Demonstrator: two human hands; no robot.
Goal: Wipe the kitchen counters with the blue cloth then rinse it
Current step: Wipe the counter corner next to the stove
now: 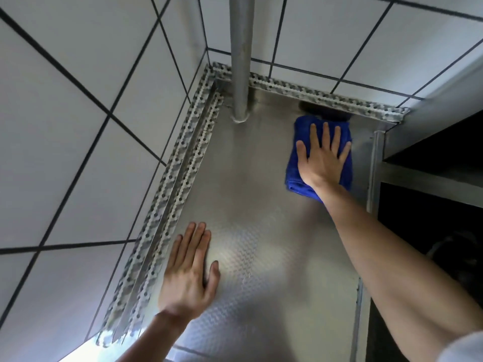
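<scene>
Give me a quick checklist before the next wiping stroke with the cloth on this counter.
1. Right hand flat on the cloth: ok, fingers spread and pressing.
2. Cloth folded and lying flat on the counter: ok.
3. Left hand bracing: ok, flat on the counter, apart from the cloth.
4. Path toward the pole: ok, bare metal between them.
5. Back right corner reached: ok, cloth lies close to the back trim.
6. Cloth wet or dirty: cannot tell.
</scene>
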